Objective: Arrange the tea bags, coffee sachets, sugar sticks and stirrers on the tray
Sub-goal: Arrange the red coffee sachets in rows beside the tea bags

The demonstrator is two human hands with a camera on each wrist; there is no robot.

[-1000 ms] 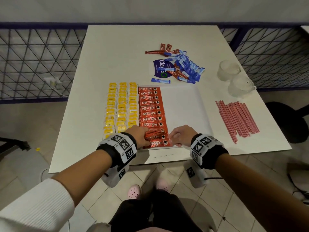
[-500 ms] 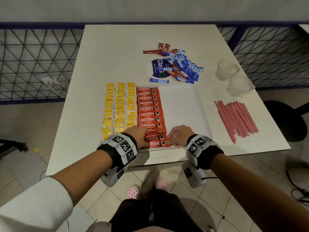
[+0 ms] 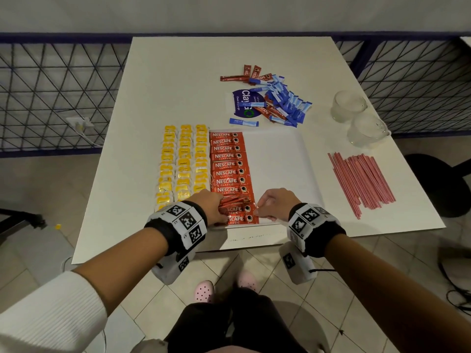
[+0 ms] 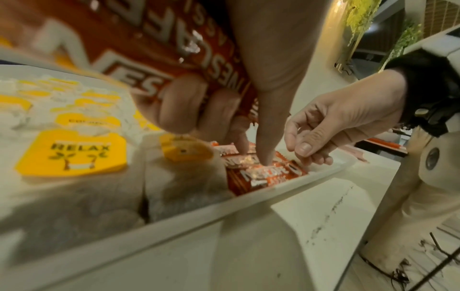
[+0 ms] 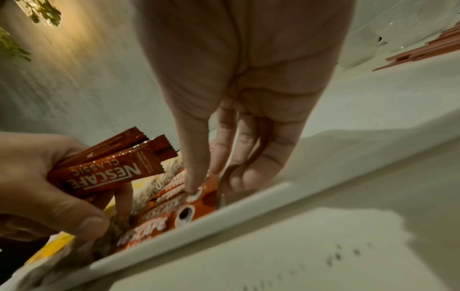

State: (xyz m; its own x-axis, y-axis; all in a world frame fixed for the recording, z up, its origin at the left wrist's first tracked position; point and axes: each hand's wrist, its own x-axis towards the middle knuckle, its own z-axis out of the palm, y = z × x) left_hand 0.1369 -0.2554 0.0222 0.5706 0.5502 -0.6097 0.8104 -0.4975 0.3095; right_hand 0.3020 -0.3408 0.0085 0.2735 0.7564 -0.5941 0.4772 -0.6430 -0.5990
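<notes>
A white tray (image 3: 280, 159) holds three columns of yellow-tagged tea bags (image 3: 182, 164) and one column of red coffee sachets (image 3: 228, 164). My left hand (image 3: 220, 208) is at the near end of that column. It grips a bundle of spare sachets (image 4: 174, 49), and its index finger presses a laid sachet (image 4: 263, 171). My right hand (image 3: 265, 208) has its fingertips (image 5: 194, 187) on the right end of the nearest sachets (image 5: 189, 208), with nothing held. Blue sugar sticks (image 3: 285, 103) and pink stirrers (image 3: 362, 182) lie on the table.
More red sachets (image 3: 244, 75) and a purple packet (image 3: 242, 103) lie mixed with the sugar sticks behind the tray. Two clear glasses (image 3: 356, 118) stand at the right rear. The tray rim (image 5: 199, 222) runs just before my fingers, close to the table's near edge.
Both hands stay at the near end of the sachet column. Only the head view has shifted slightly.
</notes>
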